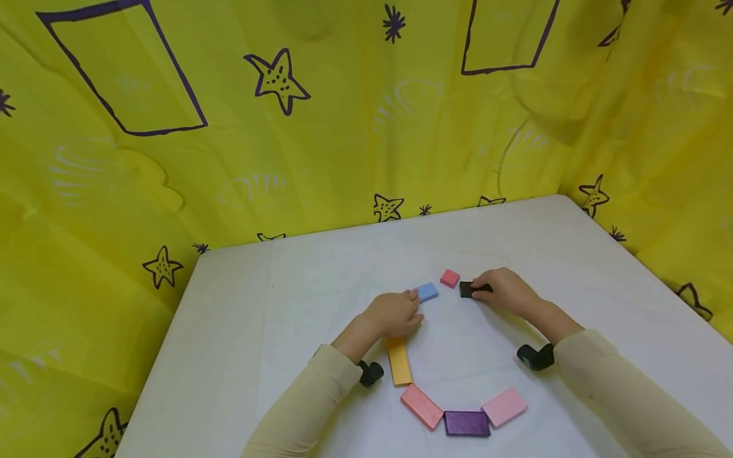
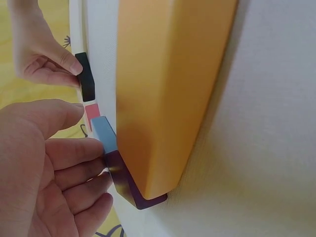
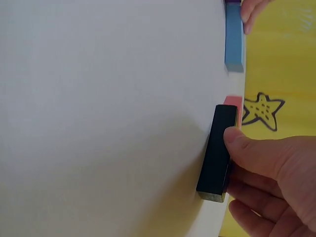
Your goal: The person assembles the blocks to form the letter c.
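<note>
My right hand [image 1: 505, 291] pinches a black block [image 3: 217, 153] between thumb and fingers, beside a small red block [image 1: 449, 278]. My left hand [image 1: 394, 314] has its fingertips at the junction of a light blue block [image 1: 427, 292] and a dark purple block [image 2: 123, 180]; its thumb stands apart, fingers loosely bent. The left hand hides that purple block in the head view. Close below the left hand lies an orange-yellow block [image 1: 399, 362], large in the left wrist view. A gap separates the blue block from the red one.
The curve of blocks continues with a coral block [image 1: 422, 406], another purple block [image 1: 466, 423] and a pink block [image 1: 504, 407] near the front. They lie on a white table [image 1: 275, 331]. A yellow patterned curtain [image 1: 332, 146] hangs behind and along the sides.
</note>
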### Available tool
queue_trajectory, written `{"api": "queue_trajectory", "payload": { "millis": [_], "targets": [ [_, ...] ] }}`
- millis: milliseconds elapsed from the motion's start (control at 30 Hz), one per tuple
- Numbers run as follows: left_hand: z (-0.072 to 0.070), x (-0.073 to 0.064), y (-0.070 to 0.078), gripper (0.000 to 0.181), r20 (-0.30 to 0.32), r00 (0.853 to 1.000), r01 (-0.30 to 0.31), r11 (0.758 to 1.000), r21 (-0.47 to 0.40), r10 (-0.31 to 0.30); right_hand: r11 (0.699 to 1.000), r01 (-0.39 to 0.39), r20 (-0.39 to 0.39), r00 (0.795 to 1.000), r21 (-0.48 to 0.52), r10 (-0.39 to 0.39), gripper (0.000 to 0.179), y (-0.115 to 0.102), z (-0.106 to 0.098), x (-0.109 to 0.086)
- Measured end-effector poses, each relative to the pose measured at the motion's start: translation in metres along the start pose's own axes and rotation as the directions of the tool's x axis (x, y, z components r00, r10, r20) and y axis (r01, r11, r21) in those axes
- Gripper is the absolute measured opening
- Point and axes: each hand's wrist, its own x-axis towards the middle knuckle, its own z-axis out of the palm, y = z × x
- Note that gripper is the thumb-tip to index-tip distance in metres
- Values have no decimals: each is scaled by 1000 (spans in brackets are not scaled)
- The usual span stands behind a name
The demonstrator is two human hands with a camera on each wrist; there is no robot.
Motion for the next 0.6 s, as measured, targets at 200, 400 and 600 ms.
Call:
{"api": "queue_trajectory", "payload": {
  "millis": [200, 400, 600],
  "targets": [
    [0, -2, 0, 51, -3, 1000, 1, 1000, -7, -1, 1000, -1, 0, 1000, 11, 1, 16, -10, 5, -2],
    [1, -2, 0, 51, -5, 1000, 4, 1000, -11, -4, 1000, 1, 14, 1000, 5, -1, 17, -17, 7, -2],
    [0, -2, 0, 51, -9, 1000, -1, 1000, -15, 0, 1000, -9, 19, 1000, 0, 9, 17, -24, 7, -1]
  ]
}}
